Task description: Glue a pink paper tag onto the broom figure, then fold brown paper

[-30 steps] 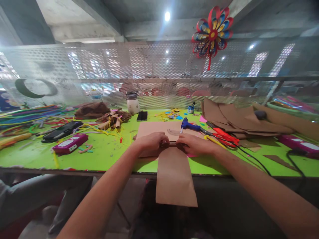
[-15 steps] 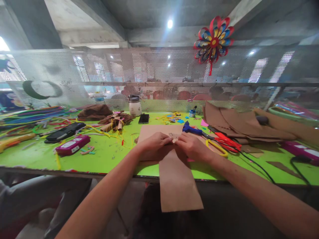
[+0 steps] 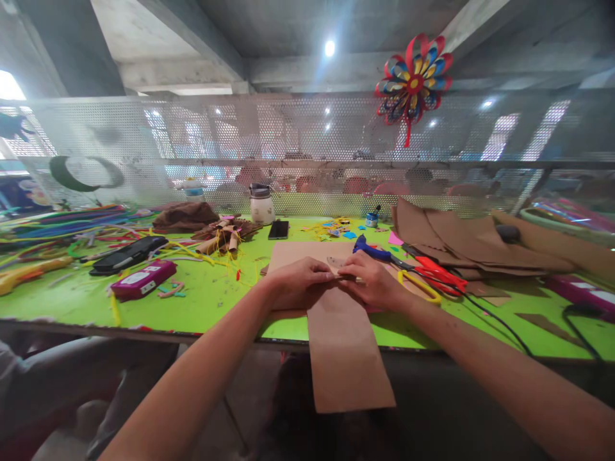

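A long strip of brown paper [image 3: 348, 358] hangs over the table's front edge. At its far end my left hand [image 3: 302, 280] and my right hand [image 3: 369, 280] pinch the paper's edge, which looks rolled or folded between the fingertips. The fingers of both hands are closed and close together. Beneath them lies a larger brown sheet [image 3: 283, 253]. Just beyond the fingers is a small pale piece [image 3: 335, 262] that I cannot make out. Close by my right hand lie a blue-handled tool [image 3: 372, 248] and red-handled scissors [image 3: 439, 275].
Brown paper sheets [image 3: 461, 237] are stacked at the right, with a black cord [image 3: 500, 326] in front. At the left lie a purple box [image 3: 144, 280], a black case [image 3: 127, 255] and coloured strips [image 3: 72, 224]. A phone [image 3: 278, 230] and a jar [image 3: 262, 205] are farther back.
My right fingers have shifted on the paper's far edge, and the wrist sits slightly higher. The left hand stays nearly in place. The view has moved slightly.
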`<state>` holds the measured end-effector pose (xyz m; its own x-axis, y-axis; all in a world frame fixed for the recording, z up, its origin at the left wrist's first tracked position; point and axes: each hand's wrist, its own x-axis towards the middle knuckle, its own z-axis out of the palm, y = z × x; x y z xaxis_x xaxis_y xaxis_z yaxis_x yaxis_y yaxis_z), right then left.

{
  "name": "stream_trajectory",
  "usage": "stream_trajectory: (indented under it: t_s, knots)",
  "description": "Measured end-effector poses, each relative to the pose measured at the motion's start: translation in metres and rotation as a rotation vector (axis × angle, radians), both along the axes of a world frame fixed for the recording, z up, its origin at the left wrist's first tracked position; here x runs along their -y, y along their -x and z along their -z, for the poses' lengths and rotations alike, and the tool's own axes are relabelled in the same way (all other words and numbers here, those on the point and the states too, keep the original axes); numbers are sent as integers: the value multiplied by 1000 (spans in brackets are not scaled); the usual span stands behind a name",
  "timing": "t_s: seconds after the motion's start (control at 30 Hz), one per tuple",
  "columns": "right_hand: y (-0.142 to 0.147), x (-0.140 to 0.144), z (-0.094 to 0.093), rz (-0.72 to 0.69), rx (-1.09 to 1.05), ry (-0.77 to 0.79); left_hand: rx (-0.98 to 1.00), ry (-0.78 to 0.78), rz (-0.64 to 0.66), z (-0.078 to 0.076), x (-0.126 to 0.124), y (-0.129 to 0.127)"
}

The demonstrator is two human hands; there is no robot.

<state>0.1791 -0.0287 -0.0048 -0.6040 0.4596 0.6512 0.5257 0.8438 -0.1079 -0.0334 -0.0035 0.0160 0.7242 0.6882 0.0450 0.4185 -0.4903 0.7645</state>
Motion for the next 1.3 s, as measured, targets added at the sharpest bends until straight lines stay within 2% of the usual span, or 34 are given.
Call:
stream_trajectory:
  t_s: [0.13, 0.23, 0.43, 0.53, 0.67, 0.93, 1.17, 1.3]
  knots:
    - [-2, -2, -4, 62, -163, 355, 33, -6, 47, -5, 0, -1]
    - [-3, -4, -5, 100, -174, 520, 30, -39, 32, -7, 2, -2]
    - [-5, -6, 1, 10, -307, 883, -15, -199, 2, -1, 2, -5]
    - [-6, -6, 1, 18, -355, 834, -34, -264, -15, 1, 1, -7]
    - [-8, -7, -2, 54, -370, 707, -63, -248, -43, 3, 0, -7]
    - [-11, -11, -1, -10, -301, 697, -16, -216, -117, 1, 15, -8]
    - [-9, -8, -4, 8, -190, 518, -130, -422, -128, -11, 29, -13]
    - [-10, -7, -6, 37, -127, 460, -162, -492, -139, -12, 30, -12]
